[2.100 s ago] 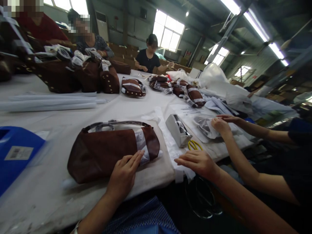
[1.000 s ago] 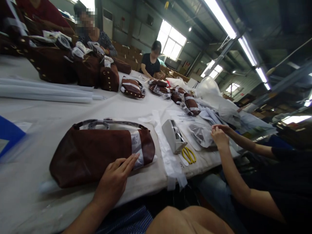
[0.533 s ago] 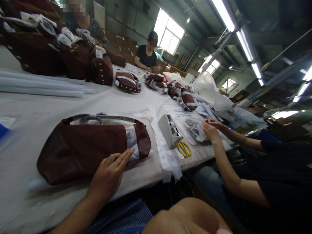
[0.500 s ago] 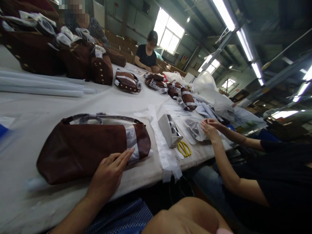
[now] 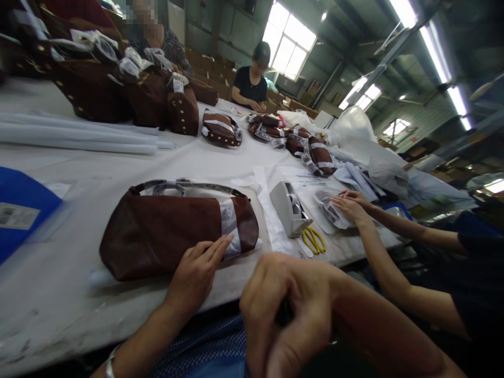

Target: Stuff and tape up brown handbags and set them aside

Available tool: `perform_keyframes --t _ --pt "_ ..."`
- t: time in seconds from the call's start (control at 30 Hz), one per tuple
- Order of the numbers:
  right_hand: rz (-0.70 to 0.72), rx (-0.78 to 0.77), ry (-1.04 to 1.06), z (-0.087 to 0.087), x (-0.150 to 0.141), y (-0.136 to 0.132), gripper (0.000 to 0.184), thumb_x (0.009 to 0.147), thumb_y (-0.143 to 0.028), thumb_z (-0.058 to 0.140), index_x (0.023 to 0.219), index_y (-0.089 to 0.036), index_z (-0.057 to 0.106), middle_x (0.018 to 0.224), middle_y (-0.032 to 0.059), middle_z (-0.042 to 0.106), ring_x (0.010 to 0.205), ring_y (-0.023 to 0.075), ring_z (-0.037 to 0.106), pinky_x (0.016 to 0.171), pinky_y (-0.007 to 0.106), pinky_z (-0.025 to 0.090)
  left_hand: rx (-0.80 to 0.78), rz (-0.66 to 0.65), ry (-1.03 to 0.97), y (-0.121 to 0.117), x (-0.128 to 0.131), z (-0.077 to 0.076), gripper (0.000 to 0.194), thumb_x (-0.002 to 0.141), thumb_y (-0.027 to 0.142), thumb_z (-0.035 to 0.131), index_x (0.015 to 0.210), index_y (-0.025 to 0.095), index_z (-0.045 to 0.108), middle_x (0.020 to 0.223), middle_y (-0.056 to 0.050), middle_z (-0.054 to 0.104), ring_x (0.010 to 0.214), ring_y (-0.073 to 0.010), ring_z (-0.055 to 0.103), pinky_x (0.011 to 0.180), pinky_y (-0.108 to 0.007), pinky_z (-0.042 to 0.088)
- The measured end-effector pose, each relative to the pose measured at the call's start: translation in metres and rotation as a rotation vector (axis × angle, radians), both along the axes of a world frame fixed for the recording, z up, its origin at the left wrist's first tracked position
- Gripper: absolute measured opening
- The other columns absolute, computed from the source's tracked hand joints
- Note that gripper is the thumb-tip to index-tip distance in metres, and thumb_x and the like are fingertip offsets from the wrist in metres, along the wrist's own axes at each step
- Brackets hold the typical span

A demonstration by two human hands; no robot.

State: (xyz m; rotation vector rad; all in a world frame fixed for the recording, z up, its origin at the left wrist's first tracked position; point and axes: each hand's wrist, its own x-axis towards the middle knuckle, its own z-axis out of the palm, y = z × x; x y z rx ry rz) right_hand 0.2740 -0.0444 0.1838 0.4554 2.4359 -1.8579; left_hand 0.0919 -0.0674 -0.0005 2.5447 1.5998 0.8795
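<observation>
A dark brown handbag (image 5: 169,233) lies on its side on the white-covered table, its wrapped handle toward the far side. A whitish translucent band (image 5: 229,220) goes around its right part. My left hand (image 5: 199,273) rests on the bag's near edge, fingers stretched out and their tips on the band. Close to the camera, my right hand (image 5: 287,310) is raised in front of the table edge. Its fingers are curled and pressed together; whatever they hold, if anything, is hidden.
Right of the bag stand a grey tape dispenser (image 5: 291,210) and yellow-handled scissors (image 5: 314,241). A co-worker's hands (image 5: 350,205) handle a clear plastic wrapping beyond them. More brown bags (image 5: 183,110) stand at the back, near white rolls (image 5: 79,134). A blue packet (image 5: 19,210) lies left.
My right hand has risen from low by my lap to in front of the table edge. My left hand stays on the bag. The view has shifted left, showing more of the blue packet.
</observation>
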Motion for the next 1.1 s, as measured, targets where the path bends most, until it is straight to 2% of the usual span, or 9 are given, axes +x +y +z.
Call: perform_keyframes --t 0.07,0.23,0.33,0.6,0.83,0.9,0.97,1.03,1.1 --pt "0.018 0.192 -0.079 -0.002 -0.002 0.03 0.04 0.088 -0.053 0.067 0.09 -0.014 0.076 0.077 0.0039 0.072 0.065 0.01 0.061 0.062 0.021 0.043 0.005 0.009 0.0 0.0 0.001 0.0 0.069 0.083 0.0 0.05 0.149 0.019 0.04 0.142 -0.002 0.059 0.109 -0.0227 0.054 0.087 -0.036 0.045" --pt "0.101 0.926 -0.457 -0.026 -0.01 0.099 0.022 0.086 -0.043 0.069 0.084 -0.022 0.078 0.076 0.0017 0.075 0.063 0.013 0.059 0.056 0.025 0.032 -0.014 0.028 0.002 -0.001 0.002 0.0 0.05 0.087 0.003 0.048 0.134 0.02 0.056 0.142 -0.004 0.059 0.106 -0.0222 0.055 0.087 -0.036 0.047" --pt "0.208 1.135 -0.547 -0.035 -0.025 0.12 0.023 0.085 -0.045 0.068 0.084 -0.025 0.079 0.077 0.0028 0.076 0.068 0.0165 0.063 0.056 0.027 0.03 -0.032 0.023 0.003 -0.001 0.003 0.001 0.051 0.087 0.002 0.047 0.134 0.019 0.056 0.143 -0.004 0.058 0.105 -0.022 0.055 0.088 -0.037 0.047" --pt "0.409 1.288 -0.625 -0.045 -0.064 0.138 0.02 0.081 -0.042 0.073 0.086 -0.025 0.08 0.08 0.0064 0.078 0.072 0.0225 0.069 0.057 0.028 0.037 -0.058 0.025 0.003 -0.002 0.004 -0.001 0.054 0.087 -0.001 0.046 0.137 0.018 0.052 0.143 -0.004 0.057 0.104 -0.0215 0.055 0.089 -0.037 0.045" --pt "0.387 1.36 -0.635 -0.055 -0.071 0.142 0.032 0.08 -0.05 0.074 0.085 -0.019 0.08 0.081 0.0118 0.078 0.077 0.0262 0.071 0.06 0.029 0.042 -0.062 0.017 -0.015 -0.002 0.004 -0.002 0.053 0.088 -0.001 0.049 0.137 0.019 0.052 0.143 -0.002 0.057 0.104 -0.0209 0.055 0.089 -0.036 0.045" --pt "0.336 1.374 -0.652 -0.054 -0.069 0.153 0.045 0.079 -0.059 0.071 0.086 -0.016 0.079 0.082 0.0147 0.077 0.078 0.0276 0.072 0.061 0.029 0.044 -0.053 0.018 -0.027 -0.002 0.004 -0.001 0.052 0.088 -0.002 0.049 0.134 0.02 0.054 0.143 -0.002 0.057 0.103 -0.0205 0.055 0.088 -0.036 0.045" --pt "0.185 1.345 -0.717 -0.048 -0.064 0.171 0.049 0.076 -0.063 0.073 0.085 -0.015 0.078 0.083 0.0152 0.076 0.08 0.0284 0.072 0.064 0.03 0.046 -0.046 0.019 -0.038 -0.002 0.004 -0.001 0.051 0.087 -0.003 0.048 0.132 0.02 0.056 0.143 -0.002 0.058 0.102 -0.0203 0.056 0.088 -0.036 0.045" --pt "-0.044 1.303 -0.781 -0.04 -0.056 0.187 0.042 0.077 -0.057 0.076 0.085 -0.015 0.077 0.086 0.0148 0.076 0.084 0.0287 0.072 0.069 0.03 0.048 -0.048 0.019 -0.048 -0.002 0.004 0.0 0.052 0.086 -0.003 0.048 0.132 0.021 0.056 0.143 -0.003 0.058 0.101 -0.0204 0.056 0.088 -0.037 0.046" --pt "-0.276 1.304 -0.776 -0.035 -0.045 0.192 0.031 0.088 -0.044 0.069 0.095 -0.015 0.075 0.096 0.0166 0.076 0.092 0.0291 0.071 0.075 0.033 0.05 -0.056 0.019 -0.059 -0.002 0.004 0.0 0.055 0.085 -0.004 0.047 0.133 0.021 0.055 0.143 -0.002 0.058 0.102 -0.0203 0.056 0.088 -0.036 0.046"
